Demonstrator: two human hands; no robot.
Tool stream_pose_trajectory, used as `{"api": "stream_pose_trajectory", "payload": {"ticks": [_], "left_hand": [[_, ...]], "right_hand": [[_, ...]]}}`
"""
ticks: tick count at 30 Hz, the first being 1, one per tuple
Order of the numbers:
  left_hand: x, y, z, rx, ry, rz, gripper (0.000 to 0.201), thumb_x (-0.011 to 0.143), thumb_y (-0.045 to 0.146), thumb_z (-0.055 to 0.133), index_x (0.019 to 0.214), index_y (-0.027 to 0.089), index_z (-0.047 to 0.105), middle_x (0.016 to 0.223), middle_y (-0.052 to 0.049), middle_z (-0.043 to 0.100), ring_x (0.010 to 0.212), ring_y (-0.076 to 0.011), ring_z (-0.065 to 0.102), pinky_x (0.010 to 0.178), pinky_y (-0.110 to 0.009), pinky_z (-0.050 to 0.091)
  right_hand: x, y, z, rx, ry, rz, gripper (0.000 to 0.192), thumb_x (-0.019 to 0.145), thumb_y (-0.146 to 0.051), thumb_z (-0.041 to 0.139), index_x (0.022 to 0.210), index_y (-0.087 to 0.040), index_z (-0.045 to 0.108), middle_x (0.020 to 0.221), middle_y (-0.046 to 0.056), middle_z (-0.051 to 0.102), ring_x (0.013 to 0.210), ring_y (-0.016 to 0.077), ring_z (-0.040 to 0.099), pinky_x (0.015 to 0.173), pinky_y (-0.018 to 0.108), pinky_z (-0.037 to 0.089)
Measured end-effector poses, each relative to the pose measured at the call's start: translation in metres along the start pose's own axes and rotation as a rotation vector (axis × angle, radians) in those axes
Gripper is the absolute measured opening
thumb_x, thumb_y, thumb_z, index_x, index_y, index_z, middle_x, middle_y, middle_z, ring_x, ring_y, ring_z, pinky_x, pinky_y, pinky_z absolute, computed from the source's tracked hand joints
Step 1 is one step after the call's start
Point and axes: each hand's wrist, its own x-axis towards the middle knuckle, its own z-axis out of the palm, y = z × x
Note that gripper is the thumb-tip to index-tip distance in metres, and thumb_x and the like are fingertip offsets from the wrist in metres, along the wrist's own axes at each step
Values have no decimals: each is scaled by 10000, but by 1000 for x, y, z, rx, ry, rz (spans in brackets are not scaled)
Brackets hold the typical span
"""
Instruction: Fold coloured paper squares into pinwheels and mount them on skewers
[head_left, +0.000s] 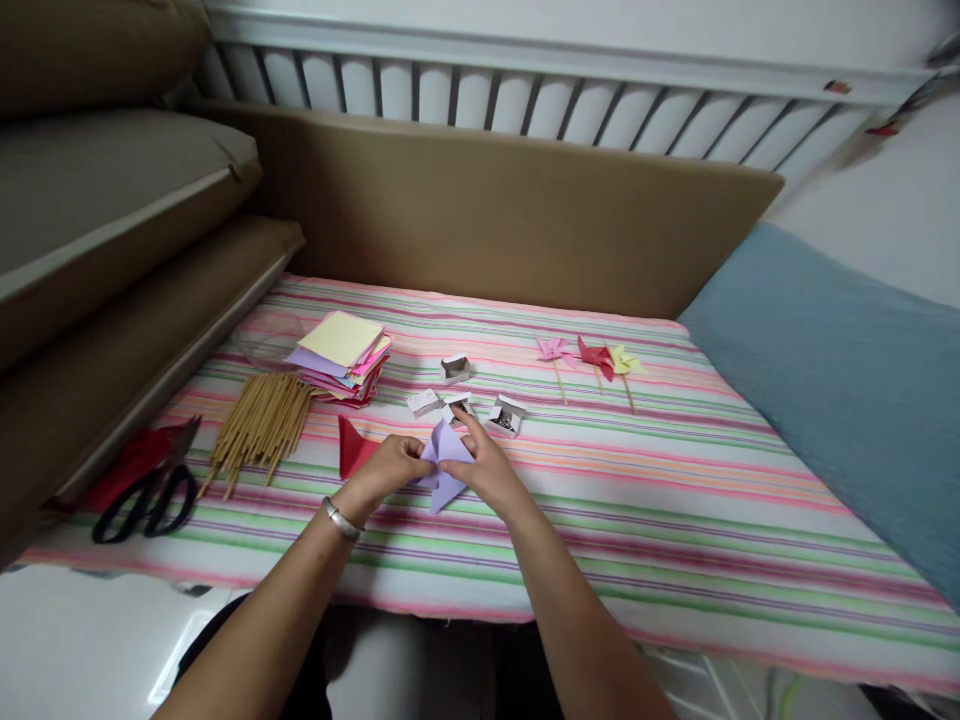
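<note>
A striped cloth (675,520) covers the work surface, with a blue cushion (847,390) at its right end. On the cloth lie a bundle of wooden sticks (259,425), black scissors (146,498), a stack of coloured paper squares (341,355), three finished pinwheels (592,360) and several small white boxes (480,400).

The purple paper (444,462) sits on the cloth near the front edge, between both hands, just right of a red paper piece (351,448). The left hand (386,468) pinches the paper's left side; the right hand (480,465) pinches its right part, forefinger raised over the centre.

To fold the corners well, I judge each tip should meet the exact middle, one hand pinning the gathered tips while the other brings in the next. The thin paper creases easily, so a light, steady press suits it. Keeping the sheet flat on the cloth helps the vanes stay even.
</note>
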Motion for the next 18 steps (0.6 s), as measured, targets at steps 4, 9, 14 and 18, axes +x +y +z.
{"api": "stream_pose_trajectory", "payload": {"ticks": [4, 9, 14, 18], "left_hand": [[0, -1, 4, 4, -16, -21, 110, 523, 186, 680, 480, 141, 589, 449, 26, 531, 423, -90, 430, 465, -228, 277], [-2, 2, 0, -132, 5, -22, 165, 535, 220, 738, 621, 132, 628, 567, -20, 628, 533, -135, 564, 558, -245, 399], [-7, 8, -6, -341, -72, -15, 356, 570, 280, 779, 891, 166, 677, 858, -62, 690, 756, -176, 633, 691, -278, 449], [-5, 3, 3, -391, -96, -28, 282, 531, 273, 805, 754, 137, 698, 721, -43, 675, 662, -142, 600, 660, -255, 431]], "right_hand": [[0, 3, 2, 26, -15, 57, 798, 587, -104, 632, 1338, -264, 415, 776, -19, 629, 529, 104, 529, 464, 207, 413], [4, 4, 2, 38, 59, 71, 762, 569, -121, 653, 1297, -256, 471, 889, 20, 656, 597, 130, 566, 511, 237, 457], [11, 9, -1, 231, 294, 64, 720, 528, -173, 701, 1226, -217, 531, 913, 31, 659, 696, 169, 618, 581, 263, 489], [13, 10, 3, 293, 312, 71, 771, 539, -205, 701, 1276, -195, 476, 986, 65, 654, 789, 210, 630, 652, 305, 504]]}}
